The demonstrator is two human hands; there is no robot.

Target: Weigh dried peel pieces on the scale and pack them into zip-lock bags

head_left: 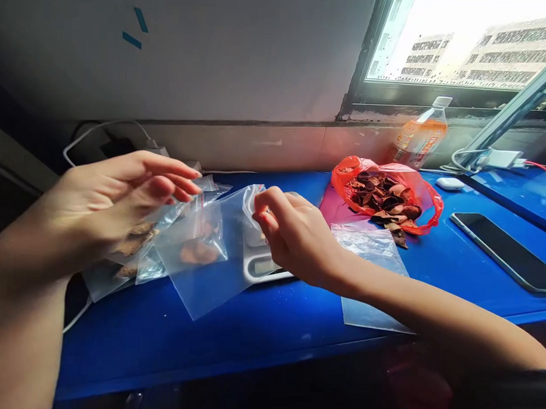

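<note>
My right hand (299,235) pinches the top corner of a clear plastic zip bag (216,289), which slants down to the left over the blue table. Brownish dried pieces (200,251) show through the plastic; whether they lie inside this bag or in one beneath it I cannot tell. My left hand (130,193) is raised at the left, open, fingers slightly curved and thumb apart, with nothing in it. Below it are clear bags of brown dried pieces (135,244). Partly hidden behind my right hand and the bag is a white device with a small display (262,265), resembling a scale.
A red plastic bag (434,204) full of dried brown peel-like pieces (385,199) stands at the back right. Before it lies a flat clear bag (372,315). A phone (506,251), white earbud case (450,184) and orange drink bottle (421,138) are further right.
</note>
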